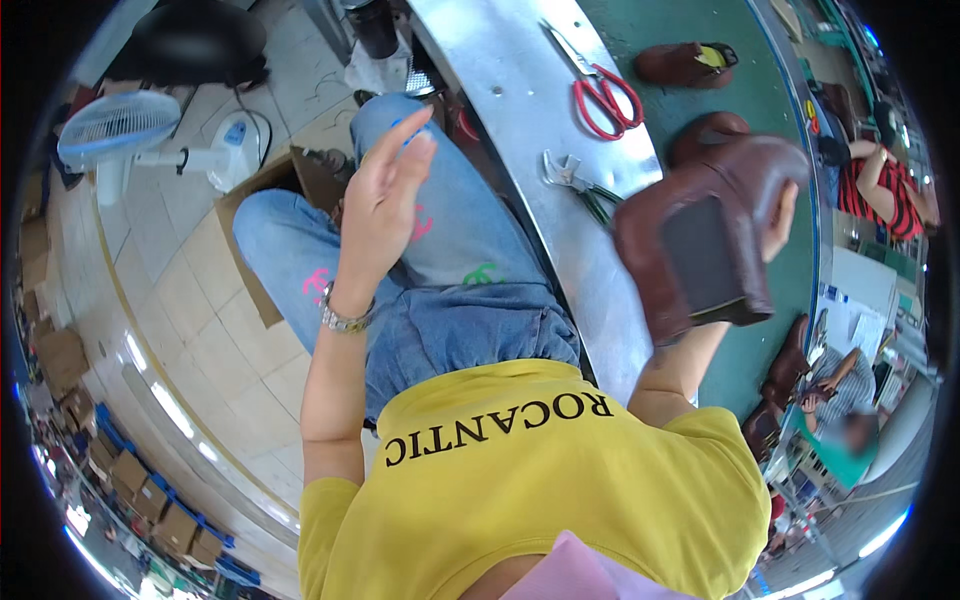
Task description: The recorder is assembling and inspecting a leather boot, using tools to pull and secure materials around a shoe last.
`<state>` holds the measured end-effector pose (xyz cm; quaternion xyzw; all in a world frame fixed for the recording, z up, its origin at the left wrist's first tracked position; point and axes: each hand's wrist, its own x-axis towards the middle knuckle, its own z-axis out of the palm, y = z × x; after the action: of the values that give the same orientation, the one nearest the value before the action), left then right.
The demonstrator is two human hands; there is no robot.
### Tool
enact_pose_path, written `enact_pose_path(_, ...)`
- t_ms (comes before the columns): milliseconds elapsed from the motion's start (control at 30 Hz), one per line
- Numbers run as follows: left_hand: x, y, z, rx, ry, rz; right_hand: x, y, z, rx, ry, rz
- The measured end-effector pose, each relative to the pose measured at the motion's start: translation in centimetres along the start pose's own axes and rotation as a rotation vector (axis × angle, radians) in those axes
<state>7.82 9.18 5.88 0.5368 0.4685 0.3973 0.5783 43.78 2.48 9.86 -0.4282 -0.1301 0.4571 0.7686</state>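
My right hand [783, 222] grips a brown leather ankle boot [735, 190] from its far right side. The boot has a dark side panel [698, 250], and it hides most of that hand. Over my lap, my left hand [388, 200] is raised with its fingers stretched out and nothing in them. On the metal bench top [480, 45] lie red-handled scissors [605, 105] and pincers [575, 180] with dark green handles, partly behind the boot. Brown leather [708, 135] shows just beyond the held boot; I cannot tell whether it is a separate shoe.
Another brown shoe [685, 65] with a yellow inside lies on the green surface [720, 20]. A white and blue fan [120, 135] stands at left, near an open cardboard box [262, 260] by my legs. Other people [885, 190] sit at right, by more brown shoes [788, 365].
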Motion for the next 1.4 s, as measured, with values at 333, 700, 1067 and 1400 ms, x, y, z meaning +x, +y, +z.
enact_pose_path(333, 0.9, -1.1, -1.0, 0.090, -0.125, -0.163, 6.8, -11.2, -22.5, -0.595, 0.414, 0.135)
enact_pose_path(700, -0.5, -1.7, -0.3, 0.164, -0.212, -0.268, 4.0, -5.8, -8.8, -1.978, 0.187, -0.486)
enact_pose_path(1067, -1.2, 0.4, -1.0, 0.230, -0.248, -0.104, 2.9, -3.0, -2.3, -1.086, 0.129, -0.484)
enact_pose_path(1400, -1.9, 6.0, 3.0, 0.378, -0.481, 0.531, -6.9, -0.3, 16.1, -0.344, -0.297, -0.152)
